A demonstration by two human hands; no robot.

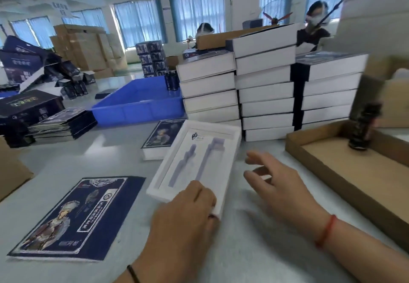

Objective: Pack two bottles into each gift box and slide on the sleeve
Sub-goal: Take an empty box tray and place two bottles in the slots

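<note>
Nearest the lens, low in the centre of the frame, the left hand [188,211] grips the near corner of an open white gift box [197,160], fingers curled over its edge. That box lies tilted on the grey table [254,249], and its two bottle-shaped hollows hold nothing. Just right of it the right hand [276,183] hovers with fingers spread, grasping nothing, a red string on its wrist. At lower left a dark blue printed sleeve [77,218] lies flat on the table. A shallow cardboard tray [345,172] sits at the right edge, with one dark bottle [363,127] standing upright in it, blurred. Behind the box, across the middle of the frame, rise stacks of white boxes [265,87]. A blue plastic bin [137,101] stands left of those stacks.
</note>
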